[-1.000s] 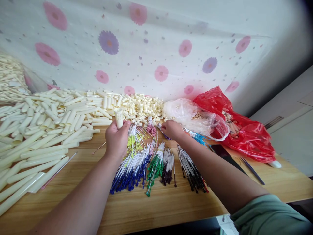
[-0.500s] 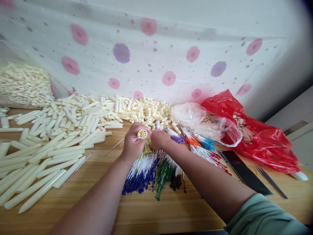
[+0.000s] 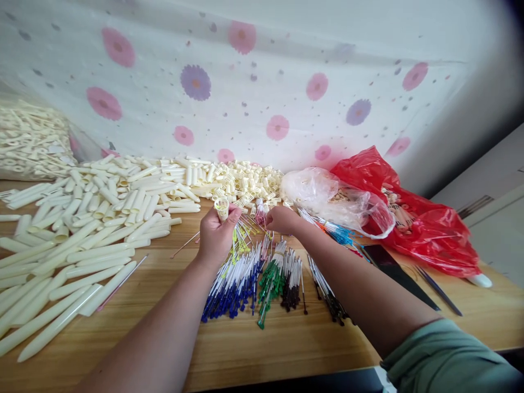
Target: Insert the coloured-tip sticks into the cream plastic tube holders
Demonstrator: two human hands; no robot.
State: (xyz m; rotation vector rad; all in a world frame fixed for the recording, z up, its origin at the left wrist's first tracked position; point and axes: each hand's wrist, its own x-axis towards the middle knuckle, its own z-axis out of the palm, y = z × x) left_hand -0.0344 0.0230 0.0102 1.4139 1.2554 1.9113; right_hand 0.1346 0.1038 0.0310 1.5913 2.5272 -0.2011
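Left hand (image 3: 216, 236) is up at centre frame, fingers clamped round a short cream tube (image 3: 221, 208), which stands open end up, poking out above the thumb. Right hand (image 3: 282, 219) sits just beside it, a little to the right, knuckles up and fingers curled down into the pink refills (image 3: 260, 210). Whether it has actually pinched one, I cannot tell. The two hands are close but apart, not touching.

Below them, bundles of thin pen refills fan out across the wooden table (image 3: 266, 349): yellow refills (image 3: 239, 240) right under the left hand, blue refills (image 3: 231, 284) below that, then green refills (image 3: 270, 281), dark refills (image 3: 292, 278) and black refills (image 3: 327, 292) stepping off to the right.

Left of the frame is crowded with a heap of tubes (image 3: 123, 196), and long cream barrels (image 3: 61, 273) lie toward the lower left. Behind the hands there is a pile of small cream clips (image 3: 249, 180). To the right sit a clear bag (image 3: 327, 196) and a red bag (image 3: 417, 224) against the flowered cloth (image 3: 245, 82). A green sleeve (image 3: 450, 360) shows at the lower right.
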